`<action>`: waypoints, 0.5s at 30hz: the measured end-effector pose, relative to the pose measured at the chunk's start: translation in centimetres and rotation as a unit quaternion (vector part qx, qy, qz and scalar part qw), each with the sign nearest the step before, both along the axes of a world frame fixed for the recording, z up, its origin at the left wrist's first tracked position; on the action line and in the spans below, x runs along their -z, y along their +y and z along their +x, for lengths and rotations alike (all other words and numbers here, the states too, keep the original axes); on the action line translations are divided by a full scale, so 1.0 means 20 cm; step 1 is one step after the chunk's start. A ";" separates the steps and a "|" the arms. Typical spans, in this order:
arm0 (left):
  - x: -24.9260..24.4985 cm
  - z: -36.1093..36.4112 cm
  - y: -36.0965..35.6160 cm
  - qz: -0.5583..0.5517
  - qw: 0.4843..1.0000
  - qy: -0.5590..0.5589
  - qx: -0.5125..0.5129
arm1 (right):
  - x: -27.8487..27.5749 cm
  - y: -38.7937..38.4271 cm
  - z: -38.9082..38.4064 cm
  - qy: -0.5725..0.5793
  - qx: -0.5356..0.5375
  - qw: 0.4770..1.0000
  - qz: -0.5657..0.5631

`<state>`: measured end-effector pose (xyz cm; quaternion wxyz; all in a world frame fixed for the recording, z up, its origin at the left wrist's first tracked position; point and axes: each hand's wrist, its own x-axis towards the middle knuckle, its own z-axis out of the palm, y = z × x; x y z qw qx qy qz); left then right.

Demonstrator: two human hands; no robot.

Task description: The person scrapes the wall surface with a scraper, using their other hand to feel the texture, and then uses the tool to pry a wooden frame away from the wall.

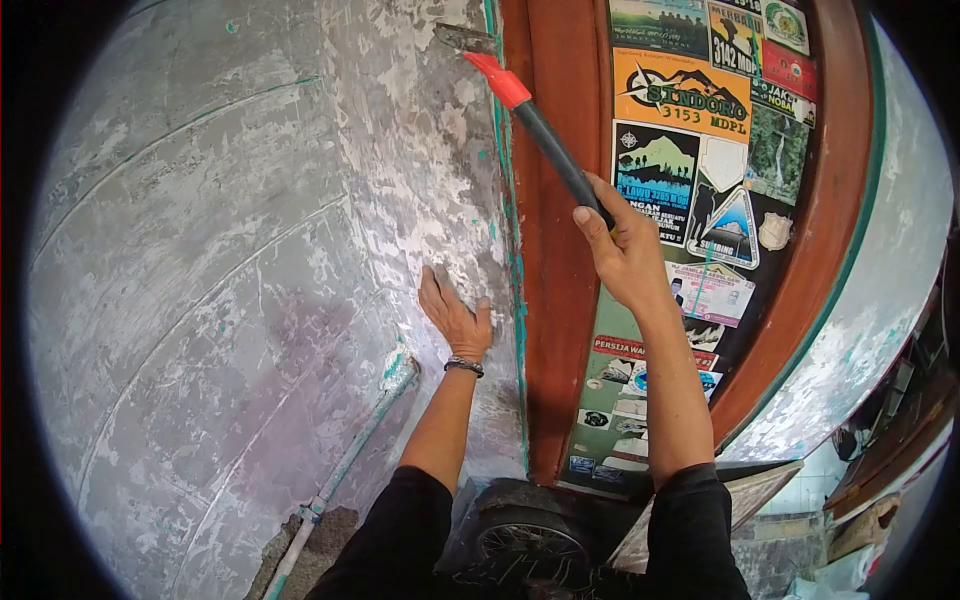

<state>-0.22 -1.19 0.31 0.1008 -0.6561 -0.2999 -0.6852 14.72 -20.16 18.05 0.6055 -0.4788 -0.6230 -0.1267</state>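
Note:
My right hand (628, 245) is wrapped around the black handle of a scraper (555, 145), its thumb lying along the handle. The scraper has a red collar and a flat metal blade, which is up at the wall close to the door frame's edge. Lower down, my left hand (455, 318) rests on the patchy grey wall (395, 170) with its fingers stretched out, holding nothing. A dark bracelet circles that wrist. Bits of white and teal paint show on the wall around both the blade and my left hand.
A brown wooden frame (555, 300) borders a door panel covered with stickers (682, 95). A teal-and-white pipe (365, 435) runs down the wall from beside my left wrist. Below stands a spoked wheel (530, 540), and a board (755, 495) leans at lower right.

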 end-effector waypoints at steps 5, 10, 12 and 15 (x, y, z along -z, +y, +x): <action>0.00 0.00 -0.01 -0.016 1.000 0.005 0.008 | -0.03 -0.03 -0.01 0.010 -0.002 1.000 -0.014; 0.01 0.00 0.01 -0.006 1.000 0.005 0.003 | -0.07 -0.03 -0.01 0.003 0.024 0.999 -0.025; 0.01 0.00 0.00 -0.005 1.000 0.005 0.002 | -0.09 -0.02 -0.01 0.006 0.013 1.000 -0.011; -0.01 -0.03 -0.01 -0.014 1.000 0.020 0.013 | -0.06 -0.02 -0.02 -0.001 0.006 1.000 0.008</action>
